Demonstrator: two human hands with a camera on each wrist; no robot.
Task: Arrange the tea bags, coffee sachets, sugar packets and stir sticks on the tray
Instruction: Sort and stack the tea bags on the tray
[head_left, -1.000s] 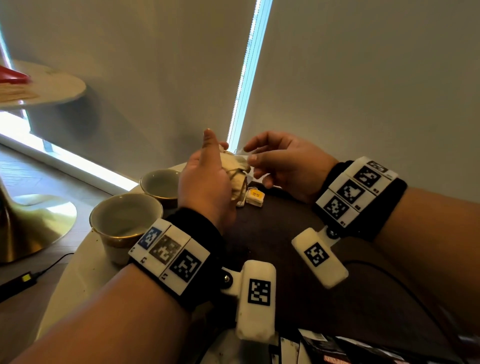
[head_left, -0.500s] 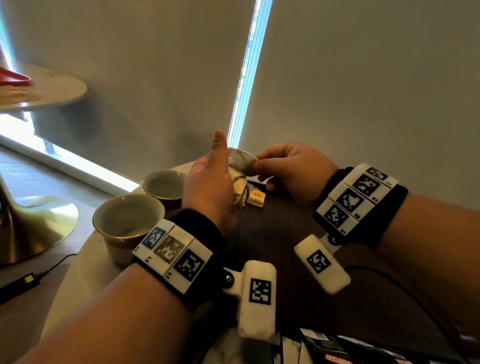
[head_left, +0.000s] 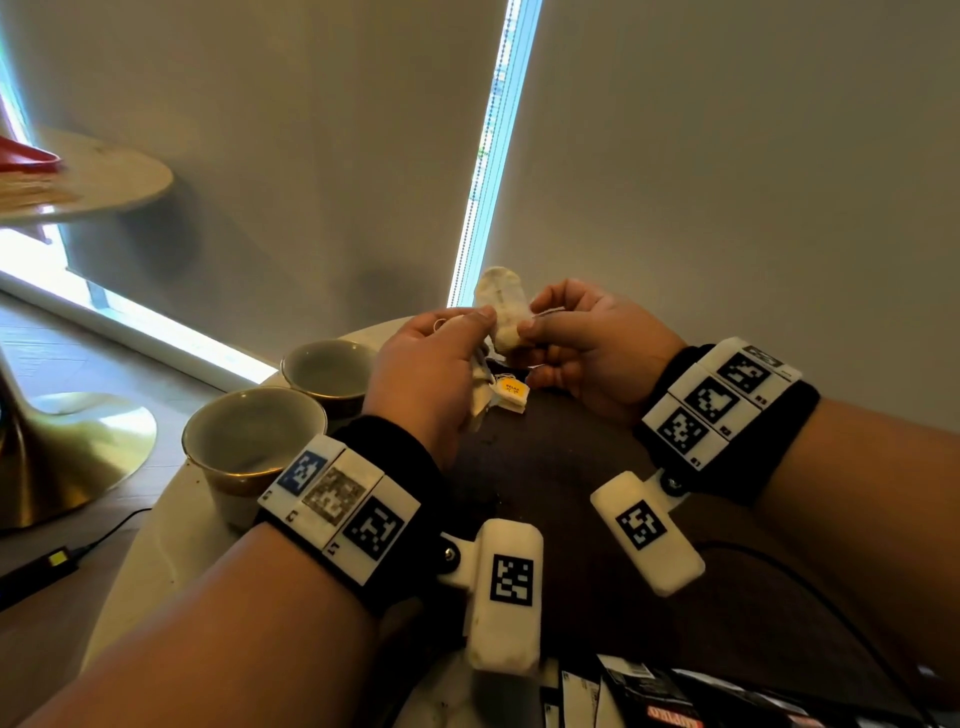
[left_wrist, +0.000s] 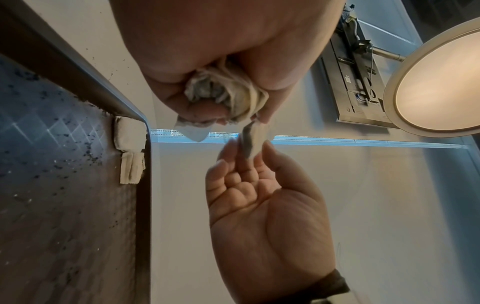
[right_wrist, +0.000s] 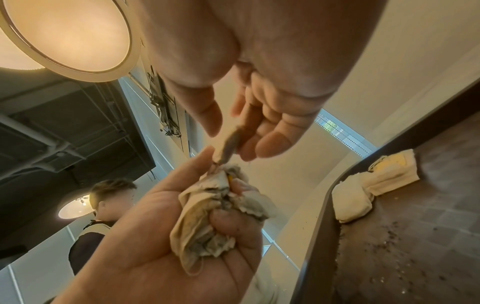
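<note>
Pale tea bag (head_left: 503, 306) pinched by right hand (head_left: 592, 348) fingers (head_left: 545, 325)

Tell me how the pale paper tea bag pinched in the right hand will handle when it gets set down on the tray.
The pale paper tea bag, pinched between the right hand's thumb and fingers, probably weighs very little. It looks soft and crumpled, so it will likely flop rather than stand. The bunch of tea bags in the left hand looks frayed, so the paper may tear if tugged.
</note>
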